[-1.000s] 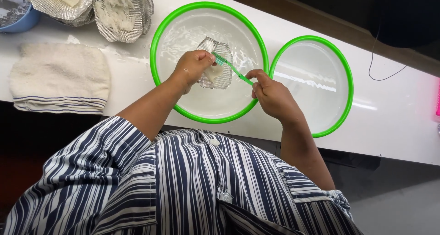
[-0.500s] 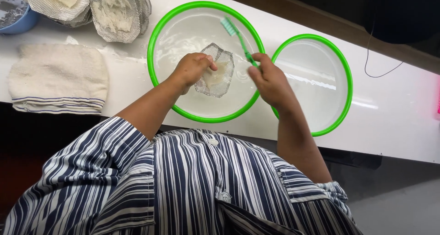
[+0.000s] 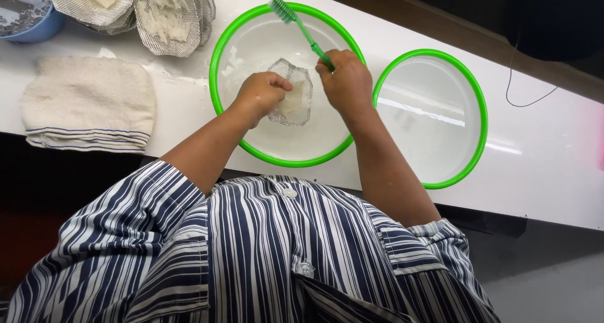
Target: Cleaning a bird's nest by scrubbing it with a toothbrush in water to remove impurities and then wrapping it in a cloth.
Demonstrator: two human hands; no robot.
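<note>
While a small mesh strainer (image 3: 290, 99) is held over the nearer green-rimmed basin (image 3: 221, 58), it is gripped at its left edge by the left hand (image 3: 263, 93), whose fingers are curled shut on the rim. The strainer is seen above the milky water in the middle of that basin, tilted slightly, with something pale inside it. A green brush (image 3: 301, 28) is clamped in the right hand (image 3: 345, 80), fingers closed around the lower end of its handle; the bristled head is pointed up and away, over the far rim of the basin, clear of the strainer.

A second green-rimmed basin (image 3: 481, 118), also filled with cloudy water, is set just beside the first on its right, the two rims nearly touching. No packages, labels or signs can be made out. At the far left, two larger mesh strainers (image 3: 173, 11) holding white scraps are stacked against each other, with a blue bowl (image 3: 38, 24) partly seen at the corner. A folded off-white towel (image 3: 88, 102) with striped edges is laid flat in front of them.

Everything is placed on a long white counter (image 3: 541, 165), wet near the strainers. A thin dark cable (image 3: 531, 99) is trailed across its far right side, and darkness is seen beyond the far edge. A blue and white striped shirt (image 3: 264, 254) is worn by the person.
</note>
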